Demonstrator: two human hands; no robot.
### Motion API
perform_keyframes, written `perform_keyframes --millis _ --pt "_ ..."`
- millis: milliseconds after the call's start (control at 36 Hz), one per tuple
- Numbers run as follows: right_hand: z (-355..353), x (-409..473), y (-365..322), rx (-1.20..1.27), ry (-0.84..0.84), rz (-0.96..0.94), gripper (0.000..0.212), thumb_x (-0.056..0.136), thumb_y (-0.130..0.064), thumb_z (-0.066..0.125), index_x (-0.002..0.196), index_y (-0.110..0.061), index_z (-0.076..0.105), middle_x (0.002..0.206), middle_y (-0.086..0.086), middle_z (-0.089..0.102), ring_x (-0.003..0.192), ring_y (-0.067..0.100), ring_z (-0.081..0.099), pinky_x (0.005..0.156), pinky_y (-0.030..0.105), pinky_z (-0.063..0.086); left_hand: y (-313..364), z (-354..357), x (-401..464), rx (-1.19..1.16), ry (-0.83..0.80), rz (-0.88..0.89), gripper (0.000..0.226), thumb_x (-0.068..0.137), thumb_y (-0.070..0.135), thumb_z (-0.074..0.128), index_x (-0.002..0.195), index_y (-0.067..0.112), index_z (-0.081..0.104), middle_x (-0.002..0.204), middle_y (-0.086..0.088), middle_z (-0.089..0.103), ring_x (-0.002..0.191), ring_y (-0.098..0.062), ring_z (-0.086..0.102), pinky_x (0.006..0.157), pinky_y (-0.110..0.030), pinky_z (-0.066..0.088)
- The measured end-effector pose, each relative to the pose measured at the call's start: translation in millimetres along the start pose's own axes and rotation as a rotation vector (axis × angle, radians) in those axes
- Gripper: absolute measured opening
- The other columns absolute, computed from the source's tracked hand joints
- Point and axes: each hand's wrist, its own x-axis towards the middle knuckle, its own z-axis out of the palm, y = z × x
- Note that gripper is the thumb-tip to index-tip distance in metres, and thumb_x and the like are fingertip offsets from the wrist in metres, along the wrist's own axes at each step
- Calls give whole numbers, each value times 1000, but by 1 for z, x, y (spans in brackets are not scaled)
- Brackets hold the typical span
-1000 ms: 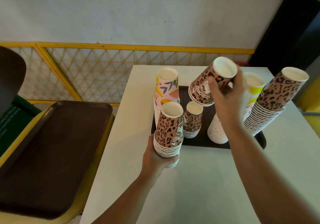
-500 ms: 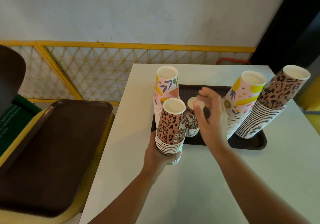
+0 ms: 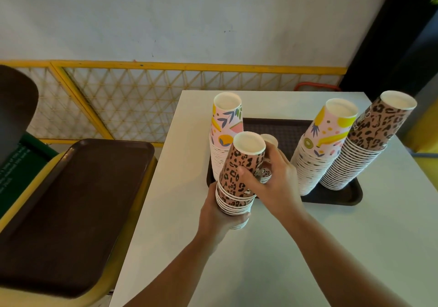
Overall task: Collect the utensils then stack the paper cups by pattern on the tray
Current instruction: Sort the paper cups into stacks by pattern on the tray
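Observation:
On the white table [image 3: 308, 247] a dark brown tray [image 3: 343, 200] carries upside-down paper cup stacks. Two are fruit-patterned stacks, one at the left [image 3: 225, 121] and one at the right [image 3: 331, 128]. A tall leopard stack [image 3: 379, 131] leans at the far right. My left hand [image 3: 218, 214] grips the bottom of a leopard stack [image 3: 237, 178] just above the table at the tray's front left corner. My right hand [image 3: 275, 183] curls round a short leopard stack [image 3: 269, 139] on the tray, its thumb lying across the stack in my left hand. The short stack is mostly hidden.
A large empty brown tray [image 3: 71, 200] lies on a yellow stand left of the table. A yellow lattice fence [image 3: 132, 102] runs along the white wall behind. A dark panel [image 3: 391, 45] rises at the back right.
A second ago my right hand held a single leopard cup up high. It then came down empty and now has closed round the short leopard stack. My left hand has kept its stack nearly still.

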Motion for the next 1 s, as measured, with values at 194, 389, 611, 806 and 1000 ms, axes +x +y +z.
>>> perform_keyframes --millis 194,389,611,806,1000 --pt "-16 20 -10 141 144 15 64 68 -53 62 117 -12 54 103 -1 67 94 7 65 77 32 57 -1 -1 -1 -18 -3 -25 85 43 30 87 119 31 50 108 16 65 102 -1 61 78 -14 50" --pt "-50 59 -21 229 420 -40 55 76 -41 61 115 -2 52 100 -9 61 92 -13 59 68 6 48 -4 -4 0 -48 16 -62 86 37 40 85 115 32 51 106 15 67 98 -2 63 85 -33 55" --pt "-26 72 26 -159 390 -12 70 74 -50 60 125 -4 50 116 13 61 107 27 58 85 49 51 -2 -5 2 -52 1 -59 90 36 42 85 118 34 49 111 14 65 104 -6 62 89 -35 54" --pt "-3 60 55 -205 215 99 64 76 -33 73 128 -3 48 124 14 58 113 28 56 96 38 46 -2 -4 4 -76 -6 -79 87 37 40 86 115 39 49 110 15 66 104 -6 62 91 -39 54" --pt "-6 37 42 -107 235 4 65 80 -50 58 130 -10 48 126 4 55 117 17 51 95 27 43 1 -2 4 -76 -14 -80 86 37 40 85 114 41 47 111 16 64 105 -6 61 90 -34 53"
